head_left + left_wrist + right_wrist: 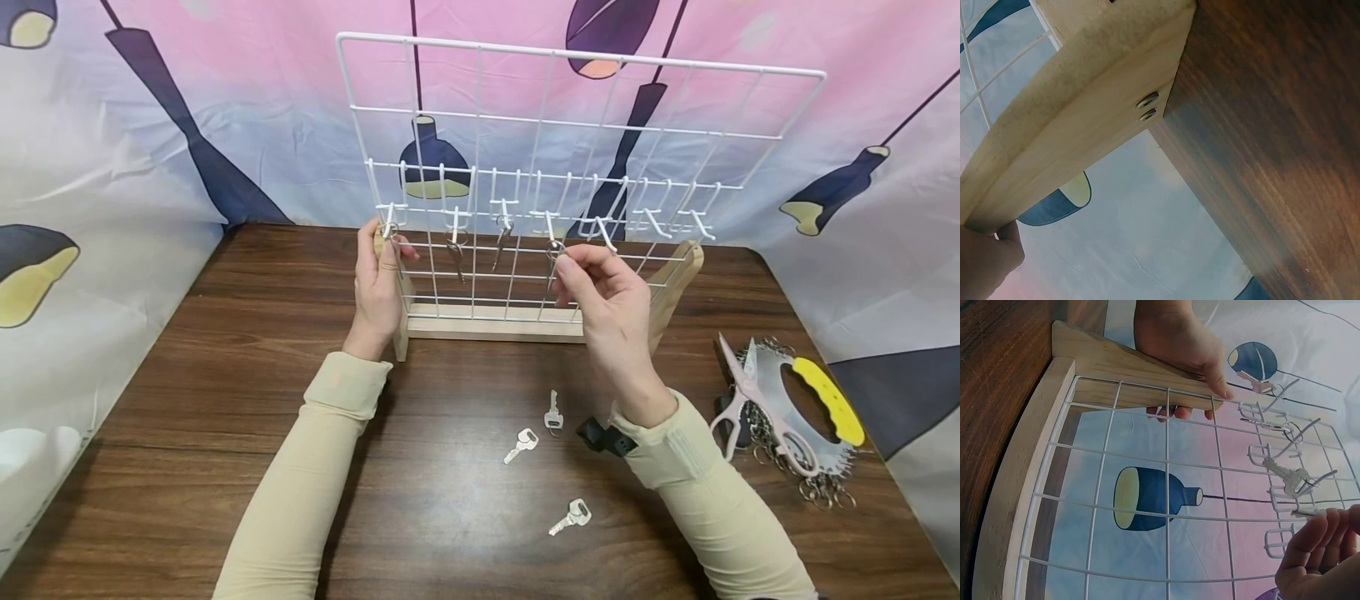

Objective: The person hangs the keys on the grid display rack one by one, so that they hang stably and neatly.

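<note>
A white wire grid rack [577, 55] with a row of white hooks stands on wooden legs. My left hand [377, 292] grips the wooden side leg [1085, 119] at the rack's left end, fingers wrapped around its upper part. At a middle hook [550, 223], my right hand [618, 304] pinches a key [1305, 513] with a ring, thumb against fingertips. The ring overlaps the hook's tip in the head view. Keys on rings hang from hooks to its left, among them a key [1288, 477] beside my right fingers. Three loose keys, one being the nearest key [572, 517], lie below on the table.
Pink-handled scissors [742, 387] lie at the right over a silver toothed plate with a yellow handle [828, 400], with small metal rings [821, 492] around it. Bare hooks [654, 223] continue at the rack's right. A patterned curtain [277, 108] hangs behind.
</note>
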A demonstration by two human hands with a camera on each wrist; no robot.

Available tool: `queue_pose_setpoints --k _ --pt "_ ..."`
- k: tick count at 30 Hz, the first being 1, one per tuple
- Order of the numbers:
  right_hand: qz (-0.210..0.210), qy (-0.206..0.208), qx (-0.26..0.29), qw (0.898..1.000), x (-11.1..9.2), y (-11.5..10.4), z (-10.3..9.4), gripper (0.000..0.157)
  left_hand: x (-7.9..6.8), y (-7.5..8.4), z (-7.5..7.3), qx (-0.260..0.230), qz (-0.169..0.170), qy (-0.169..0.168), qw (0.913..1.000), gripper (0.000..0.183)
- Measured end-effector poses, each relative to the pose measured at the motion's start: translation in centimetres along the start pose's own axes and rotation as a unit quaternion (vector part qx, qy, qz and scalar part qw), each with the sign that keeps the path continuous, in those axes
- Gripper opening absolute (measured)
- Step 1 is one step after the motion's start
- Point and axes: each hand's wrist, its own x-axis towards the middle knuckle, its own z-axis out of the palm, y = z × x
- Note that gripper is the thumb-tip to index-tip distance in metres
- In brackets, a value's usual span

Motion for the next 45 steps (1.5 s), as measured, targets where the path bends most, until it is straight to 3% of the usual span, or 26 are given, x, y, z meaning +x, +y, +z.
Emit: queue_pose_setpoints --k 7,12,15,18,20,23,24,27,29,30,32,33,35,45 --pt "0.004 -0.012 0.018 1.0 0.0 0.5 -0.1 0.007 0.0 0.1 0.0 0.006 0.002 -0.001 1.0 0.03" --pt "0.041 -0.057 -0.035 0.997 -0.4 0.9 -0.9 0.008 0.0 0.1 0.0 0.003 -0.003 0.001 1.0 0.031" --pt "0.072 -0.107 -0.092 0.987 -0.9 1.3 -1.6 0.01 -0.1 0.1 -0.1 0.001 -0.003 0.004 1.0 0.031" --pt "0.094 -0.17 -0.154 0.969 -1.4 1.9 -2.6 0.015 -0.1 0.0 -0.1 0.0 -0.001 0.002 1.0 0.033" --pt "0.103 -0.219 -0.207 0.948 -1.8 2.3 -3.3 0.016 -0.1 0.0 0.0 -0.002 -0.001 0.001 1.0 0.033" --pt "0.1 -0.304 -0.296 0.9 -2.6 2.8 -4.2 0.017 -0.1 0.0 0.0 -0.005 0.0 0.001 1.0 0.034" --pt "0.085 -0.331 -0.342 0.875 -3.0 2.9 -4.4 0.018 -0.1 0.0 0.1 -0.007 -0.001 0.001 1.0 0.034" --pt "0.015 -0.396 -0.482 0.782 -4.3 3.1 -5.0 0.021 -0.1 0.1 0.1 -0.003 -0.004 0.001 1.0 0.033" --pt "-0.047 -0.413 -0.562 0.715 -5.3 3.4 -5.3 0.024 -0.1 0.1 0.1 0.002 -0.005 0.0 1.0 0.032" --pt "-0.07 -0.417 -0.59 0.688 -5.8 3.5 -5.4 0.025 -0.1 0.1 0.1 0.004 -0.006 -0.001 1.0 0.032" --pt "-0.098 -0.424 -0.616 0.657 -6.6 3.8 -5.6 0.026 -0.1 0.2 0.1 0.008 -0.006 0.001 0.9999 0.032" --pt "-0.107 -0.424 -0.623 0.649 -6.9 3.9 -5.7 0.027 -0.1 0.2 0.0 0.008 -0.006 0.001 0.9999 0.032" --pt "-0.114 -0.425 -0.627 0.643 -7.4 4.1 -5.8 0.027 -0.1 0.2 0.0 0.006 -0.005 0.002 1.0 0.032" --pt "-0.117 -0.441 -0.617 0.641 -8.0 4.2 -5.9 0.025 0.0 0.0 0.0 0.002 0.002 0.002 1.0 0.031"
